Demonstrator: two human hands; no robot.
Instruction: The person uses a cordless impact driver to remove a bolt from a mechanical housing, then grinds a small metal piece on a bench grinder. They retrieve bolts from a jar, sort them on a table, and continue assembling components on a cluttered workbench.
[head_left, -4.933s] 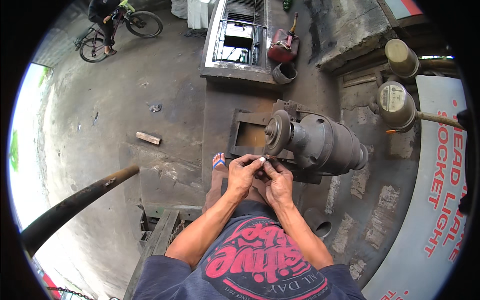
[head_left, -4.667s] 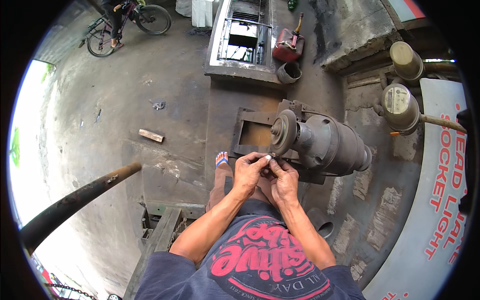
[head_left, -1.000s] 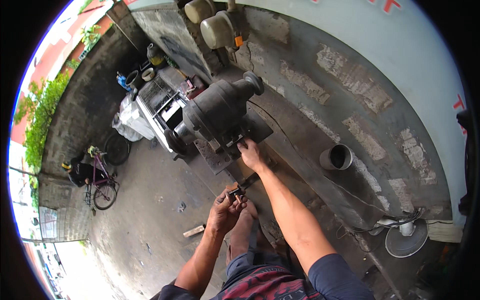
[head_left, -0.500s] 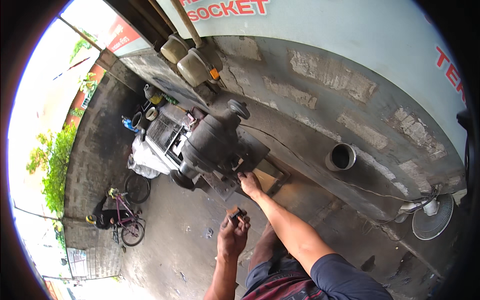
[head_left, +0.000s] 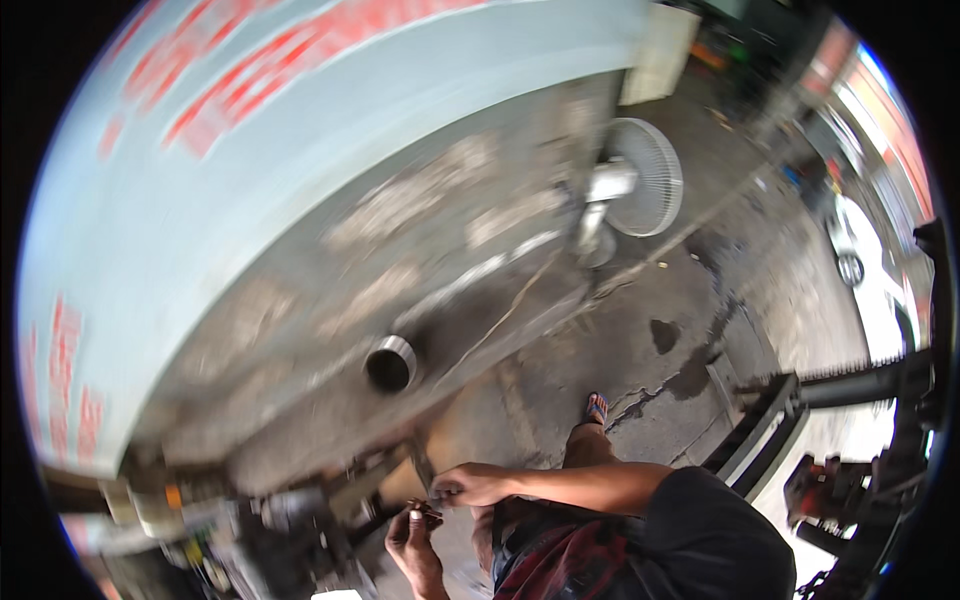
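Note:
My left hand [head_left: 415,540], at the lower middle, is closed on a small dark part. My right hand [head_left: 465,485] is just above and right of it, fingers curled close to that part; what they hold is hidden by blur. The grey motor-like machine [head_left: 280,540] sits to the lower left of my hands, badly smeared. Beyond my hands, a short metal cylinder [head_left: 390,362] stands at the foot of the patched wall. One sandalled foot [head_left: 597,408] shows on the concrete floor.
A signboard [head_left: 300,90] runs along the wall [head_left: 410,190]. A white fan [head_left: 645,180] stands at its right end, a cable below. Black metal beams [head_left: 760,440] and machinery [head_left: 830,480] are close on my right. A white car [head_left: 865,260] is farther off.
The view has swung sharply right, bringing the fan, beams and car into sight and losing the bicycle. My right hand has left the machine and come beside my left hand.

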